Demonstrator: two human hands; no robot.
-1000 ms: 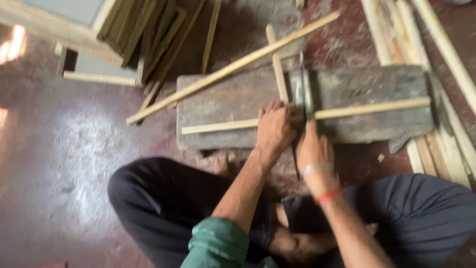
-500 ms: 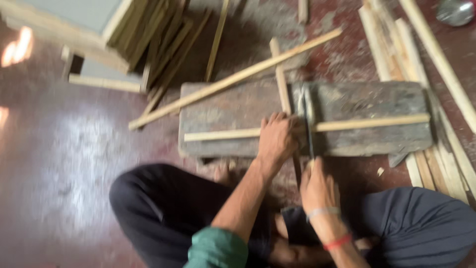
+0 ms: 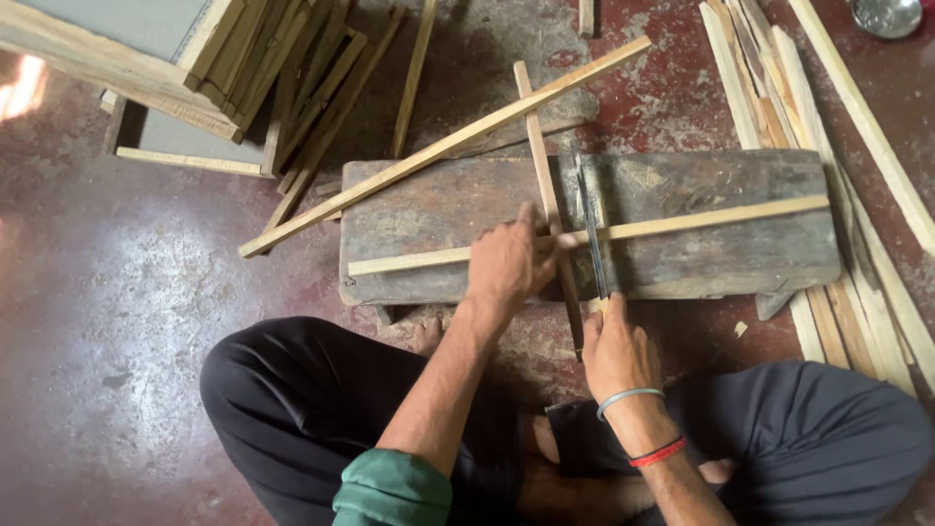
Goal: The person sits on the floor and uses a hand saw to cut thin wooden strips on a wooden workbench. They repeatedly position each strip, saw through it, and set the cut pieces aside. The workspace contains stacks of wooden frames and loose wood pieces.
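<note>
Head view: left hand [image 3: 506,258] pressing thin strip [image 3: 623,232] flat across old plank [image 3: 701,255] on floor, fingers spread over it, right hand [image 3: 614,346] wrapped around saw [image 3: 590,234]; best kept square, strokes light, strip pinned close beside blade.

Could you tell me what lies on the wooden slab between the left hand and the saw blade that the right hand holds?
In the head view, one thin upright wooden strip lies between the left hand and the saw blade.
</note>
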